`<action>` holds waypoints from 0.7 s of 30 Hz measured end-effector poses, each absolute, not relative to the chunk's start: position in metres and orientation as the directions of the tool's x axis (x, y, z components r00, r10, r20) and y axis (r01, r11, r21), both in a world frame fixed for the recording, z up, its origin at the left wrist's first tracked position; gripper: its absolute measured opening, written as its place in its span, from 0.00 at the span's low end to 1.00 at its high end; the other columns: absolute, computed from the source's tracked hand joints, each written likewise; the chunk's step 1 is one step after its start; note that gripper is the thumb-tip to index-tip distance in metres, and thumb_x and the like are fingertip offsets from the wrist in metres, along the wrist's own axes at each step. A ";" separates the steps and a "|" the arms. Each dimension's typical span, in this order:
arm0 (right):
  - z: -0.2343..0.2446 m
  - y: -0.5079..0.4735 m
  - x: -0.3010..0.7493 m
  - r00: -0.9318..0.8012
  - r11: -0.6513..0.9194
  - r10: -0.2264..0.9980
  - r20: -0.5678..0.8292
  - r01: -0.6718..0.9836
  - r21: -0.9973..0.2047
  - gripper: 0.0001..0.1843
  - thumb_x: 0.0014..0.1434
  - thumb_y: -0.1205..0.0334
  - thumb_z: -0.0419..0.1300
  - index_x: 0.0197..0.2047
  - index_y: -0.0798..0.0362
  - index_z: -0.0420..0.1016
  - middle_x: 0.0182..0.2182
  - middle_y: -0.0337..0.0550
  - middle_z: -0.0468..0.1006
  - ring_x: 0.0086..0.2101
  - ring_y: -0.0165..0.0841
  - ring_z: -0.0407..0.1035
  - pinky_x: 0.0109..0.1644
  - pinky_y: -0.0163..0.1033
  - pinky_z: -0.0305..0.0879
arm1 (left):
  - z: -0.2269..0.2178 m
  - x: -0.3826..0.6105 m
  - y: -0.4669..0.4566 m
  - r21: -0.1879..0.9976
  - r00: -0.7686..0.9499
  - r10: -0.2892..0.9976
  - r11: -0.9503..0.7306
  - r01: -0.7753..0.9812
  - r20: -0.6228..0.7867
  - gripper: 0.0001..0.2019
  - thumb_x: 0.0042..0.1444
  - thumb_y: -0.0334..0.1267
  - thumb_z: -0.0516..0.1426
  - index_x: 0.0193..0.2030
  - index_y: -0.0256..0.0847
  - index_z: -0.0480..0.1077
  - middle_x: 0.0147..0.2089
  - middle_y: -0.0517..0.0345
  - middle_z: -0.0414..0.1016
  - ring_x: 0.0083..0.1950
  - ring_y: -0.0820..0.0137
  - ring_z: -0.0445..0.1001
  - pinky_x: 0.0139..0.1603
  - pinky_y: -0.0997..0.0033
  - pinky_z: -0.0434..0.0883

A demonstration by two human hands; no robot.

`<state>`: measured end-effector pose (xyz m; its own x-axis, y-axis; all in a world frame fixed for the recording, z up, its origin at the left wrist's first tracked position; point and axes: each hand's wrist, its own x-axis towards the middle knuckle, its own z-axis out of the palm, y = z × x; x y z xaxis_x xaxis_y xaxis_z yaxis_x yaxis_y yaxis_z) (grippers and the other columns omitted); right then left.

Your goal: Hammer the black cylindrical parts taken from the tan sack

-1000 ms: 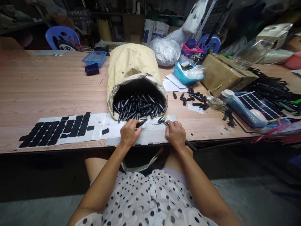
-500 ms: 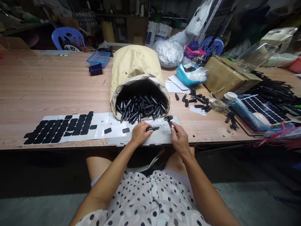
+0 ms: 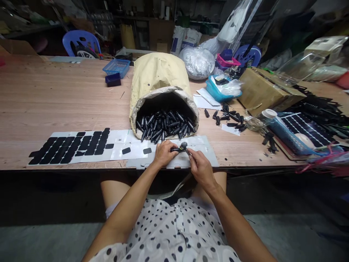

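Note:
My left hand rests on the white board and is closed on a slim black tapered part, which lies pointing right. My right hand, just to its right, grips the handle of a small black hammer. The hammer's rounded head is over the right end of the tapered part; whether they touch I cannot tell. Just beyond my hands, a yellow sack lies with its mouth toward me, full of similar black parts.
White sheets with black rounded patches lie to the left. Loose black parts, a turquoise basket and a cardboard box are on the right. A blue basket stands at the back left. The table's front edge runs below my hands.
My right hand has moved left, bringing the hammer head from beside the tapered part to over its end. My left hand stays almost in place, still holding that part.

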<state>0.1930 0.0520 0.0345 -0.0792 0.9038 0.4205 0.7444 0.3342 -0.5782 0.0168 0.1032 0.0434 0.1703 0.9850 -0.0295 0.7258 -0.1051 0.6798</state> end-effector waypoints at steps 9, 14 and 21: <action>0.033 0.052 0.181 -0.140 0.372 0.902 0.409 0.735 -0.567 0.19 0.67 0.62 0.49 0.54 0.47 0.78 0.35 0.44 0.76 0.37 0.36 0.72 0.43 0.40 0.70 | 0.047 0.017 0.105 0.658 0.166 0.984 -0.078 0.749 -0.072 0.08 0.54 0.33 0.63 0.42 0.46 0.78 0.47 0.57 0.77 0.54 0.61 0.72 0.55 0.61 0.65; 0.032 0.071 0.206 -0.054 0.315 0.880 0.471 0.809 -0.496 0.19 0.66 0.62 0.49 0.53 0.47 0.78 0.36 0.45 0.77 0.39 0.37 0.72 0.44 0.40 0.68 | 0.042 0.018 0.102 0.661 0.169 0.986 -0.116 0.741 -0.016 0.10 0.54 0.35 0.63 0.44 0.46 0.78 0.46 0.57 0.77 0.52 0.62 0.72 0.57 0.60 0.65; 0.014 0.106 0.246 -0.065 0.186 0.888 0.456 0.956 -0.226 0.16 0.62 0.65 0.54 0.47 0.48 0.81 0.33 0.44 0.74 0.36 0.36 0.67 0.38 0.38 0.61 | 0.031 0.015 0.102 0.614 0.224 0.966 -0.255 0.747 0.129 0.07 0.60 0.40 0.60 0.44 0.44 0.76 0.44 0.55 0.76 0.50 0.61 0.73 0.52 0.60 0.67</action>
